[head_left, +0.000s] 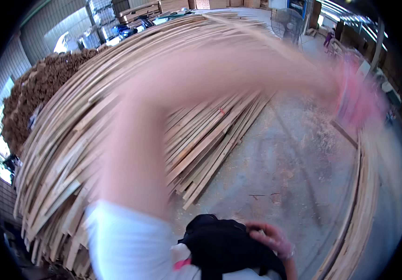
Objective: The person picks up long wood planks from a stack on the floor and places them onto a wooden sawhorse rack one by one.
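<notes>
My left arm comes up in a white sleeve, bends at the elbow and reaches across to the right. At its end my left hand (357, 95), in a pink glove, is smeared by motion. A long pale wooden strip (275, 43) runs blurred from the far side to this hand and on past it toward the lower right; the hand appears closed around it. Low in the middle, my right hand (273, 239) is close to my body beside a black bag (233, 245). Its fingers are curled, and what they hold, if anything, is hidden.
A broad heap of wooden strips (65, 163) fans over the left and far floor. More boards (357, 224) lie along the right. Brown bundled material (37, 93) is piled by the left wall. A standing fan (286, 24) is at the far side; sawdust (320, 126) covers the concrete.
</notes>
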`<state>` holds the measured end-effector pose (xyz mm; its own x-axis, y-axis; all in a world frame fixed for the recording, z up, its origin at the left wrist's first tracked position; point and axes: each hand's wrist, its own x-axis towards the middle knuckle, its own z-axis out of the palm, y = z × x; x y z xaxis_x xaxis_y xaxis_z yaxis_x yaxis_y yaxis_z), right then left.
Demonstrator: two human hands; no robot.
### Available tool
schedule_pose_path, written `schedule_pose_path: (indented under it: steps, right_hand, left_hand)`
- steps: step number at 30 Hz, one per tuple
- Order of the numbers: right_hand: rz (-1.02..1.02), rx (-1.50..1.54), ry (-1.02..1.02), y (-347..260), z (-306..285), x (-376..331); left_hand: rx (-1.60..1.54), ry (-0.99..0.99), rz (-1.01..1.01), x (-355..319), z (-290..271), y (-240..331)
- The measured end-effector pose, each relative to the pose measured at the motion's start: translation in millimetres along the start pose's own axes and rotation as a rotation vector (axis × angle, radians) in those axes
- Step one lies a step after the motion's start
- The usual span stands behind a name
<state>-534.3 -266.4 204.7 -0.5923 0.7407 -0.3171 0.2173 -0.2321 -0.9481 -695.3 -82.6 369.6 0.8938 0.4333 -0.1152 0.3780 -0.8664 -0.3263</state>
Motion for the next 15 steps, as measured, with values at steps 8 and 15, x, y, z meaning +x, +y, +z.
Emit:
schedule_pose_path:
  steps: [8,15]
  right_hand:
    - [0.062,-0.065,-0.106,33.5,16.9,79.4]
    - [0.271,-0.005,0.013,45.2,18.8,66.9]
  left_hand:
    - [0.296,-0.205,-1.452,-539.8,-31.4,-54.3]
    - [-0.613,-0.811,-1.507,-491.0,374.0,101.0]
